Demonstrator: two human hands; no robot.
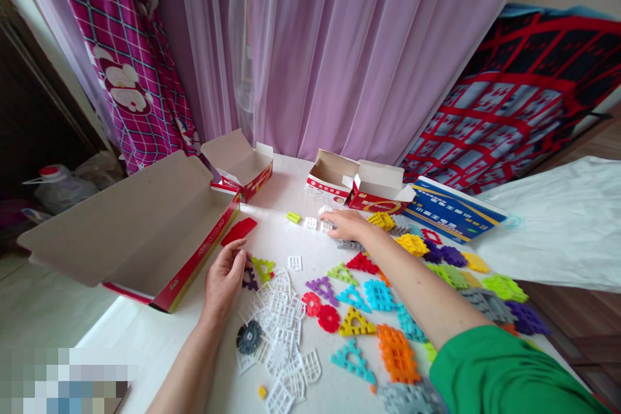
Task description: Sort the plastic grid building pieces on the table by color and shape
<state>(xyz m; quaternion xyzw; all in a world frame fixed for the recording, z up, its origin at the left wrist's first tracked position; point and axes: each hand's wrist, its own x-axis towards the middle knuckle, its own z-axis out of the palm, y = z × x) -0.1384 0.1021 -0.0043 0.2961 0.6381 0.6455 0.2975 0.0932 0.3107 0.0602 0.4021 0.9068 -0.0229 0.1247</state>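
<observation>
My right hand [345, 224] reaches to the back of the table, its fingertips closed on a small white lattice window piece [326, 211] in a short row. Beside that row lie another white window piece [311, 223] and a lime green piece [294, 217]. My left hand [226, 278] rests at the left with fingers loosely curved and thumb apart. Close by its thumb are a dark purple triangle piece [250, 277] and a lime triangle piece [263, 268]; I see no piece in its grasp. A loose heap of white window pieces [279, 304] spreads in front.
A large open cardboard box [194, 265] stands at the left, near a red piece [240, 231]. Small open boxes [257, 184] [327, 189] [381, 197] line the back. A blue printed box lid [451, 210] and stacked coloured plates [398, 352] occupy the right.
</observation>
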